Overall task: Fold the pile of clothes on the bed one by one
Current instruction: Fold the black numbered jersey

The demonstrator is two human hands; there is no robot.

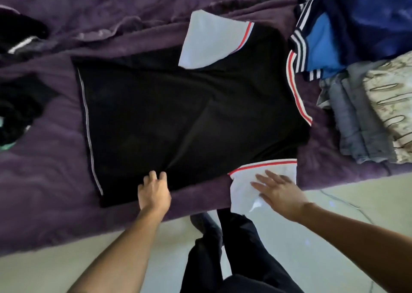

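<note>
A black T-shirt (182, 119) with white sleeves and red trim lies spread flat on the purple bed cover (44, 181), collar to the right. My left hand (153, 192) pinches the shirt's near edge, fingers curled on the black cloth. My right hand (281, 192) lies flat with fingers spread on the near white sleeve (245, 194), which hangs over the bed's edge. The far white sleeve (209, 43) lies folded inward on the shirt's body.
Folded clothes sit at the right: a blue striped garment (347, 25), grey jeans (356, 123) and a beige patterned cloth (392, 101). Dark unfolded clothes (17, 105) lie at the left. Pale floor (334, 259) and my dark trouser legs (223, 259) are below the bed's edge.
</note>
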